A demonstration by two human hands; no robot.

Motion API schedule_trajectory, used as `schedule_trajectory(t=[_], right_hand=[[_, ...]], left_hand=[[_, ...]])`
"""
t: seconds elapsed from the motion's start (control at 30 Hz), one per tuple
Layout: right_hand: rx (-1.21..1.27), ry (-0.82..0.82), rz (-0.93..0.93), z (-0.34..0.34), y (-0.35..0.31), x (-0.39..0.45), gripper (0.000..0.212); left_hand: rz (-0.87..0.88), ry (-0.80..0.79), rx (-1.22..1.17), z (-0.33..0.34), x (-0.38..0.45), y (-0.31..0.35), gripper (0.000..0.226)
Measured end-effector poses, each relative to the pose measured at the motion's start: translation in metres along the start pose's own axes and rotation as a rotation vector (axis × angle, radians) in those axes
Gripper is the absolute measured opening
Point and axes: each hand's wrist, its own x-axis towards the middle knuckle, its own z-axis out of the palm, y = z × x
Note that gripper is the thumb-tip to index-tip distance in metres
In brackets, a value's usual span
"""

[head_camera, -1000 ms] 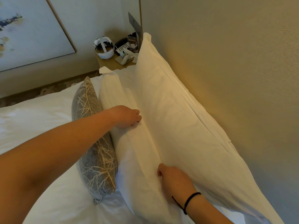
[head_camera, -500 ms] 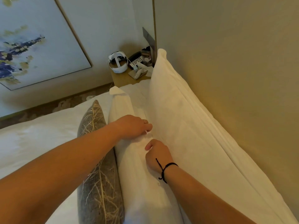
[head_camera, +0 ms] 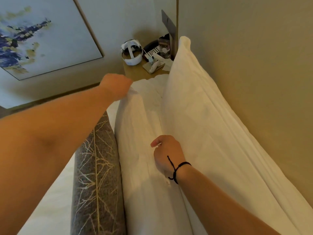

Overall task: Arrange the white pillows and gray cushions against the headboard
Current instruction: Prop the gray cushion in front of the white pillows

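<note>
We were squaring the front white pillow: our left hand pinched its twelve-o'clock corner, our right hand gripped its top edge. Next, we judged, it needed pushing toward three o'clock, against the rear pillow.

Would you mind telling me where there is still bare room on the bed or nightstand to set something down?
Free: the white bedsheet left of the gray branch-patterned cushion. Crowded: the wooden nightstand, with a white headset and small items, and the strip along the beige headboard, filled by white pillows.
</note>
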Motion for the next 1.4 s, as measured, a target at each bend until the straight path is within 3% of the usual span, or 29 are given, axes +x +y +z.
schedule_trajectory(t=[0.03,0.1,0.33,0.4,0.53,0.63,0.73,0.83,0.9,1.07,1.23,1.33,1.4], right_hand=[[-0.012,0.004,-0.006,-0.001,0.001,0.000,0.035],[-0.046,0.002,-0.018,-0.004,0.000,0.001,0.033],[-0.082,0.058,-0.077,-0.016,-0.002,0.001,0.027],[-0.119,0.046,-0.078,-0.018,-0.001,0.000,0.027],[-0.184,0.025,-0.093,-0.016,0.000,-0.001,0.030],[-0.185,0.043,-0.094,-0.012,0.001,-0.006,0.027],[-0.097,0.033,-0.037,-0.005,0.007,-0.020,0.025],[-0.049,0.010,-0.020,0.000,0.018,-0.044,0.020],[-0.039,0.001,-0.057,0.000,0.028,-0.061,0.017],[0.023,-0.041,-0.042,-0.011,0.045,-0.086,0.021],[0.057,-0.072,-0.062,-0.025,0.056,-0.111,0.027],[0.014,0.083,-0.159,-0.027,0.062,-0.125,0.033],[-0.142,0.149,-0.203,-0.027,0.062,-0.127,0.031]], left_hand=[[-0.024,0.010,-0.017,0.000,0.005,-0.004,0.017],[-0.096,0.067,-0.153,-0.002,0.017,-0.012,0.016],[-0.502,0.159,-1.155,-0.011,0.062,-0.012,0.019],[-0.388,0.102,-1.113,-0.008,0.062,-0.002,0.014],[-0.016,0.036,-0.702,0.001,0.045,0.013,0.060],[0.146,0.100,-0.519,-0.003,0.016,0.026,0.057],[0.386,-0.168,-0.414,-0.010,-0.019,0.043,0.044],[0.559,-0.477,-0.329,-0.016,-0.049,0.070,0.052],[0.615,-0.571,-0.297,-0.018,-0.061,0.085,0.052],[0.584,-0.435,-0.202,-0.033,-0.069,0.091,0.020],[0.547,-0.284,-0.203,-0.036,-0.066,0.082,0.016],[0.561,-0.153,-0.246,-0.035,-0.065,0.086,0.017],[0.534,-0.084,-0.297,-0.033,-0.072,0.094,0.019]])
